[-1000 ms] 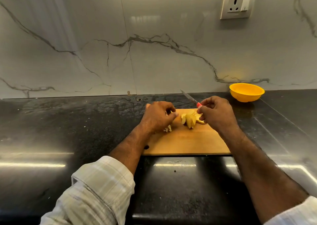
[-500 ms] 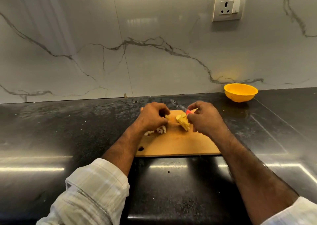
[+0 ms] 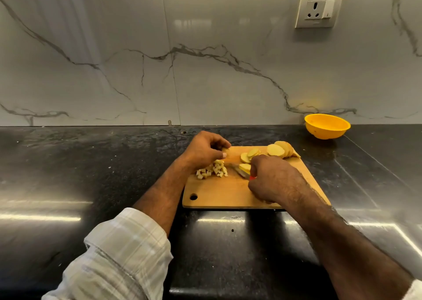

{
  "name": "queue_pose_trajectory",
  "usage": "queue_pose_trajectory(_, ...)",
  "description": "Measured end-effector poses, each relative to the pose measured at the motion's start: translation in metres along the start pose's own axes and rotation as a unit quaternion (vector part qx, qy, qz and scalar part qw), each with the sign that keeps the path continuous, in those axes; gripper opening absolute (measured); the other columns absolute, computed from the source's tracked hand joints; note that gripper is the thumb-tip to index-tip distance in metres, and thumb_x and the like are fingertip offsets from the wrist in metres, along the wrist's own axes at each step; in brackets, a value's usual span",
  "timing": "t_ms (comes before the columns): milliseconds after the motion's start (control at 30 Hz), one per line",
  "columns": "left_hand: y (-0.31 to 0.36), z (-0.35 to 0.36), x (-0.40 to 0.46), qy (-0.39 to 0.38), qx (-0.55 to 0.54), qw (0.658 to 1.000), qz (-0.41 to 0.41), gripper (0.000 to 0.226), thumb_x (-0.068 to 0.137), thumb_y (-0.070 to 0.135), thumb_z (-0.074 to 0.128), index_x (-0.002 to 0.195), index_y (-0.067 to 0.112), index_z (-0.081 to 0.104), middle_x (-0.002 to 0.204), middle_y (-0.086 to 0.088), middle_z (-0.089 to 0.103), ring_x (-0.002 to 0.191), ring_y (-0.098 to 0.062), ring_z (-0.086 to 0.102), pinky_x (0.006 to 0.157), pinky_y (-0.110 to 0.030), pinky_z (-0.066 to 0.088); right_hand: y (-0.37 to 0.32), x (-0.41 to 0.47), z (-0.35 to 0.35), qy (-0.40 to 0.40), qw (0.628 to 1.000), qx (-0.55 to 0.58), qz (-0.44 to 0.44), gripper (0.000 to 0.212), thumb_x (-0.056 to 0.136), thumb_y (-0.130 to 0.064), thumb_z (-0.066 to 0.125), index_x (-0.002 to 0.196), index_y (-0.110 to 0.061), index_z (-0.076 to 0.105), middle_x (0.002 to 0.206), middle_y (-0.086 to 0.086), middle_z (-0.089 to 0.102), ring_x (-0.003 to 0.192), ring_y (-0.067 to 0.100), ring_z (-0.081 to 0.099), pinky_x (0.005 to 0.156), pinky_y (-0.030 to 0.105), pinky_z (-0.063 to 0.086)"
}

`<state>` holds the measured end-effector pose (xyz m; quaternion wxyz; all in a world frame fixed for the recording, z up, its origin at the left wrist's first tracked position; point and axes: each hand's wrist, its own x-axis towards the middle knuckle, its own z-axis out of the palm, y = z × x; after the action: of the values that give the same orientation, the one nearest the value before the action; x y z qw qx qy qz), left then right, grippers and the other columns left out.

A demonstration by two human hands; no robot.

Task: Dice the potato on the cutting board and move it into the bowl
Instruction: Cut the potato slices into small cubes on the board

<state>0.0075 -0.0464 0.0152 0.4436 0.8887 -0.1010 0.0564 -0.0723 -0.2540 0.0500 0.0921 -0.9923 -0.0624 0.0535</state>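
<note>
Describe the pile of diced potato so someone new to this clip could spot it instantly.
Start at the rectangular wooden cutting board on the black stone counter. On its far left part, just below the left hand, lies the heap of small pale potato cubes. Unlike the round yellow potato slices to the right, these pieces are tiny and blocky.

Bowl (image 3: 327, 126): yellow. Cutting board (image 3: 228, 192): tan wood; potato slices (image 3: 249, 155) pale yellow. Counter (image 3: 91, 174): black; wall (image 3: 205, 71) white, grey-veined.
</note>
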Motion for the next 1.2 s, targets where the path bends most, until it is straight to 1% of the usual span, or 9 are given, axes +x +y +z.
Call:
queue_pose_trajectory(200, 0.005, 0.018, -0.002, -0.067, 0.03, 0.997, -0.005, 0.02, 0.087, 0.01, 0.084, 0.103, 0.022, 0.08, 0.095, 0.001, 0.076, 0.086, -0.011, 0.072, 0.085, -0.039, 0.064, 0.003, 0.002, -0.003, 0.008, 1.0, 0.004, 0.03, 0.034, 0.091, -0.033, 0.071, 0.122, -0.024, 0.059, 0.103, 0.001, 0.061, 0.089, 0.019, 0.067, 0.081, 0.04, 0.064)
queue_pose_trajectory(300, 0.005, 0.018, -0.002, -0.079, 0.046, 0.996, -0.011, 0.021, 0.084, 0.017, 0.088, 0.097, 0.029, 0.079, 0.093, 0.007, 0.075, 0.089, -0.01, 0.071, 0.09, -0.047, 0.062, 0.003, 0.001, -0.005, 0.01, 0.999, -0.002, 0.033, 0.035, 0.091, -0.035, 0.072, 0.122, -0.022, 0.06, 0.103, 0.001, 0.061, 0.09, 0.018, 0.065, 0.081, 0.038, 0.063)
queue_pose_trajectory(333, 0.003, 0.019, -0.001, -0.073, 0.074, 0.995, -0.007, 0.02, 0.082, 0.023, 0.09, 0.095, 0.033, 0.078, 0.094, 0.011, 0.074, 0.093, -0.008, 0.068, 0.095, -0.051, 0.057, 0.003, 0.0, -0.005, 0.011, 0.999, -0.008, 0.031, 0.036, 0.092, -0.036, 0.071, 0.123, -0.022, 0.059, 0.103, 0.0, 0.06, 0.091, 0.018, 0.064, 0.081, 0.037, 0.063)
queue_pose_trajectory(400, 0.003, 0.02, -0.001, -0.051, 0.155, 0.987, -0.003, 0.015, 0.082, 0.037, 0.089, 0.092, 0.039, 0.078, 0.096, 0.02, 0.07, 0.105, -0.004, 0.059, 0.106, -0.05, 0.035, 0.002, -0.001, -0.005, 0.011, 0.999, -0.021, 0.027, 0.038, 0.093, -0.037, 0.07, 0.125, -0.02, 0.058, 0.098, 0.0, 0.055, 0.091, 0.018, 0.061, 0.081, 0.036, 0.061)
queue_pose_trajectory(500, 0.003, 0.019, 0.001, -0.035, 0.223, 0.974, -0.007, 0.015, 0.084, 0.047, 0.084, 0.093, 0.037, 0.08, 0.099, 0.024, 0.062, 0.115, -0.006, 0.048, 0.103, -0.047, 0.022, 0.0, -0.002, -0.002, 0.014, 1.0, -0.016, 0.006, 0.043, 0.094, -0.036, 0.07, 0.131, -0.019, 0.057, 0.108, 0.001, 0.058, 0.098, 0.019, 0.059, 0.085, 0.035, 0.059)
queue_pose_trajectory(633, 0.003, 0.02, 0.003, -0.043, 0.265, 0.963, 0.002, 0.015, 0.086, 0.051, 0.081, 0.092, 0.037, 0.078, 0.109, 0.022, 0.065, 0.119, -0.008, 0.05, 0.101, -0.047, 0.024, -0.005, -0.001, 0.006, 0.013, 0.999, 0.011, -0.035, 0.045, 0.096, -0.035, 0.067, 0.137, -0.021, 0.057, 0.129, 0.004, 0.061, 0.109, 0.019, 0.058, 0.092, 0.035, 0.057)
queue_pose_trajectory(833, 0.005, 0.024, 0.004, -0.044, 0.289, 0.956, 0.017, 0.015, 0.091, 0.049, 0.077, 0.089, 0.033, 0.076, 0.098, 0.02, 0.068, 0.112, -0.008, 0.053, 0.099, -0.047, 0.024, 0.001, 0.008, 0.016, 0.018, 0.995, 0.087, -0.034, 0.041, 0.096, -0.031, 0.067, 0.136, -0.023, 0.062, 0.127, 0.001, 0.064, 0.099, 0.017, 0.055, 0.082, 0.031, 0.053)
queue_pose_trajectory(1000, 0.001, 0.022, 0.003, -0.04, 0.26, 0.964, 0.039, 0.008, 0.091, 0.046, 0.078, 0.09, 0.038, 0.077, 0.094, 0.022, 0.071, 0.107, -0.004, 0.058, 0.105, -0.053, 0.025, 0.002, 0.013, 0.016, 0.017, 0.994, 0.105, -0.033, 0.043, 0.093, -0.03, 0.068, 0.136, -0.025, 0.063, 0.121, 0.0, 0.064, 0.101, 0.018, 0.061, 0.085, 0.034, 0.059)
queue_pose_trajectory(1200, 0.004, 0.023, 0.004, -0.026, 0.311, 0.949, 0.042, 0.012, 0.092, 0.046, 0.075, 0.094, 0.035, 0.079, 0.097, 0.021, 0.07, 0.106, -0.006, 0.058, 0.104, -0.052, 0.028, -0.003, 0.012, 0.017, 0.025, 0.993, 0.108, -0.029, 0.046, 0.094, -0.028, 0.068, 0.139, -0.028, 0.064, 0.124, 0.001, 0.065, 0.104, 0.019, 0.061, 0.083, 0.032, 0.057)
